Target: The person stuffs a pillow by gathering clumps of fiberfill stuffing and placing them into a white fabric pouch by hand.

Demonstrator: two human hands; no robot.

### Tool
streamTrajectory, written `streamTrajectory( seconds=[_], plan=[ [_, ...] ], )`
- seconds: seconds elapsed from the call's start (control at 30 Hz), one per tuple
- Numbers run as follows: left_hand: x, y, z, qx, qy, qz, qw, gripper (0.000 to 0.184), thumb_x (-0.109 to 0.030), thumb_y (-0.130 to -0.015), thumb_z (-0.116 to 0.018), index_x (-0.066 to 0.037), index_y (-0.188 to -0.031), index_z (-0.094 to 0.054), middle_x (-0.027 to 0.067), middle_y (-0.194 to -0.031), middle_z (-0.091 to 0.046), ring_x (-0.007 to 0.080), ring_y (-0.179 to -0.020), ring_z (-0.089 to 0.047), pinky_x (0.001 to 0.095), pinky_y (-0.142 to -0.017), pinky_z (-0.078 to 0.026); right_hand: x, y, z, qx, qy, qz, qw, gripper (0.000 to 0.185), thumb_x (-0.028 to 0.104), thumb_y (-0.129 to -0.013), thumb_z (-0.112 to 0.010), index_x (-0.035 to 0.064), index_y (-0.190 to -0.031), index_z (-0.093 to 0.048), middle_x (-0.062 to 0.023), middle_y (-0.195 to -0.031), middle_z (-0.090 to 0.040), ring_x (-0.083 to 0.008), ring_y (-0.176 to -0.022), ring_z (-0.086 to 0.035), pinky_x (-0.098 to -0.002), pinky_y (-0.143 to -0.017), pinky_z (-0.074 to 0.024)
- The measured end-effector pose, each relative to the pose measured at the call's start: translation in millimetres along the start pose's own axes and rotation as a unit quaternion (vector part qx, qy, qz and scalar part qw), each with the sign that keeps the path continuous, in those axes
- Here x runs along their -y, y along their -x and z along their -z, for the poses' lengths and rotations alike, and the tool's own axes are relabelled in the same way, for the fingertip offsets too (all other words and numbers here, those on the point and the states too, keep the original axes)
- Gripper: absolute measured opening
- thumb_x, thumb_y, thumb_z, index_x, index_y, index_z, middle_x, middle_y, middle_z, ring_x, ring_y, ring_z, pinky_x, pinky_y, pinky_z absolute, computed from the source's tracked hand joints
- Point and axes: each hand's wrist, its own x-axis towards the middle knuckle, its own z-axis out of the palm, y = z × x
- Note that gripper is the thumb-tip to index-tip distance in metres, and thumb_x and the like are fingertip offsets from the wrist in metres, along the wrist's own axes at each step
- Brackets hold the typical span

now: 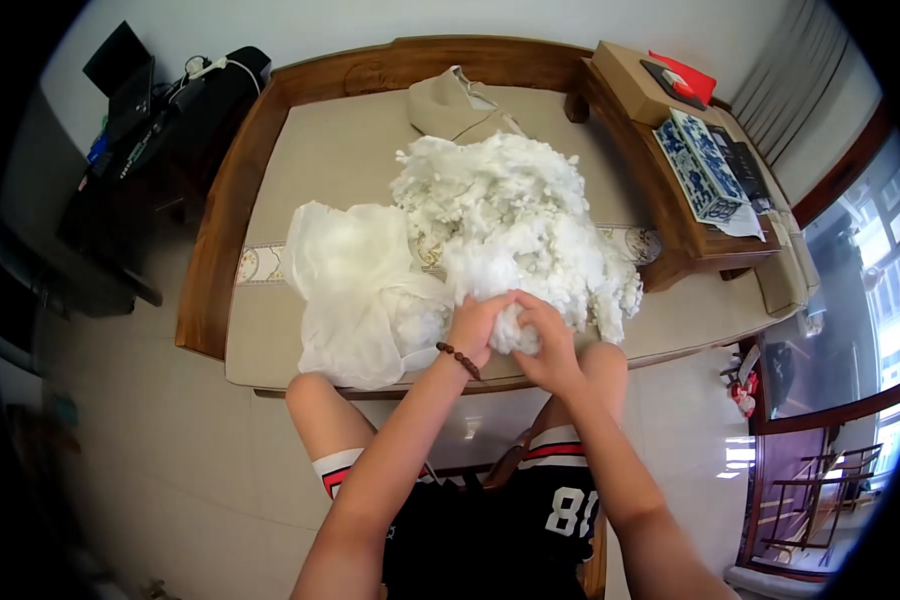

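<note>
White stuffing (510, 200): one heap, on the beige cushion (320, 145). Left hand (475, 325) and right hand (547, 342): I see both curled around a tuft (508, 330) at the heap's near edge, fingertips close together. Beaded bracelet (459, 361): left wrist. Sheer white cover (345, 260): left, beside the heap. Beige cloth (440, 108): behind. Wooden frame (360, 72): around the cushion.

White digits (568, 511) — an 8 and a 1 — can be read on the black shorts (523, 515).
</note>
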Motion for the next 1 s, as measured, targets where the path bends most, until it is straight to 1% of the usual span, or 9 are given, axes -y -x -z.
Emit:
streamTrajectory(
  seconds=[0.07,0.2,0.27,0.33,0.43,0.57,0.63,0.8,1.0],
  plan=[
    [11,2,11,-0.016,0.011,0.03,0.999,0.026,-0.006,-0.096,-0.067,0.003,-0.12,-0.066,0.011,-0.111,-0.072,0.0224,-0.098,-0.072,0.0369,-0.084,-0.06,-6,22,3,-0.005,-0.058,-0.031,0.998,0.047,-0.001,-0.073,-0.077,0.0058,-0.117,-0.06,-0.0201,-0.15,-0.055,-0.0391,-0.136,-0.053,-0.0459,-0.114,-0.0408],
    [19,13,33,0.002,0.036,0.058,0.998,0.031,-0.005,-0.094,-0.066,0.006,-0.123,-0.064,0.0157,-0.117,-0.072,0.028,-0.106,-0.072,0.041,-0.092,-0.06,-36,60,-20,-0.218,-0.184,-0.168,0.944,0.044,0.012,-0.095,-0.07,0.006,-0.136,-0.057,-0.0194,-0.15,-0.054,-0.0279,-0.138,-0.052,-0.0425,-0.111,-0.044],
    [17,27,36,0.004,0.074,0.085,0.994,0.031,-0.005,-0.094,-0.065,0.008,-0.122,-0.064,0.0159,-0.117,-0.072,0.0283,-0.106,-0.072,0.0416,-0.092,-0.06,-37,58,-17,-0.207,-0.358,-0.32,0.852,0.04,0.02,-0.104,-0.062,0.0041,-0.14,-0.054,-0.0165,-0.149,-0.055,-0.0268,-0.136,-0.052,-0.0416,-0.109,-0.0456],
    [27,41,37,0.006,0.058,0.068,0.996,0.032,-0.006,-0.094,-0.065,0.008,-0.124,-0.064,0.0161,-0.118,-0.072,0.0282,-0.106,-0.072,0.0413,-0.093,-0.06,-49,63,-27,-0.179,-0.396,-0.338,0.835,0.045,0.027,-0.108,-0.058,0.002,-0.144,-0.05,-0.013,-0.145,-0.058,-0.0245,-0.13,-0.056,-0.0397,-0.106,-0.049],
    [42,62,40,0.009,0.066,0.151,0.986,0.037,-0.005,-0.094,-0.066,0.007,-0.129,-0.062,0.0155,-0.119,-0.072,0.027,-0.108,-0.072,0.0396,-0.094,-0.059,-52,66,-38,-0.114,-0.636,-0.37,0.668,0.051,0.03,-0.107,-0.061,0.0017,-0.147,-0.048,-0.0107,-0.14,-0.061,-0.0199,-0.124,-0.061,-0.0354,-0.098,-0.0539],
    [73,82,49,-0.031,0.034,0.091,0.995,0.038,-0.003,-0.095,-0.066,0.002,-0.132,-0.061,0.0143,-0.123,-0.071,0.0263,-0.109,-0.071,0.0386,-0.094,-0.059,-34,56,-24,-0.072,-0.623,-0.369,0.686,0.047,0.02,-0.103,-0.067,0.0011,-0.144,-0.052,-0.0117,-0.135,-0.064,-0.0204,-0.12,-0.064,-0.0367,-0.097,-0.0548],
    [68,97,39,-0.043,0.021,0.063,0.997,0.039,-0.004,-0.096,-0.066,0.002,-0.134,-0.06,0.014,-0.124,-0.07,0.0258,-0.111,-0.07,0.0388,-0.095,-0.058,-33,55,-23,-0.043,-0.524,-0.382,0.76,0.051,0.006,-0.094,-0.074,0.0009,-0.141,-0.053,-0.012,-0.127,-0.069,-0.0201,-0.11,-0.069,-0.0359,-0.093,-0.0566],
    [63,115,45,-0.056,-0.039,-0.011,0.998,0.048,-0.005,-0.098,-0.067,-0.001,-0.143,-0.053,0.0115,-0.135,-0.065,0.0239,-0.122,-0.065,0.0383,-0.103,-0.053,-31,56,-21,-0.092,-0.522,-0.36,0.768,0.055,-0.004,-0.086,-0.076,0.0004,-0.137,-0.056,-0.0113,-0.12,-0.071,-0.0192,-0.104,-0.07,-0.0349,-0.09,-0.0575],
    [51,129,74,0.0,0.081,-0.09,0.993,0.063,-0.04,-0.108,-0.056,-0.012,-0.16,-0.035,0.0057,-0.156,-0.048,0.0231,-0.14,-0.049,0.0432,-0.112,-0.044,-24,61,-13,-0.089,-0.53,-0.344,0.77,0.06,-0.003,-0.084,-0.078,0.0008,-0.139,-0.055,-0.0106,-0.122,-0.071,-0.0187,-0.105,-0.07,-0.0334,-0.091,-0.0574]
  ],
)
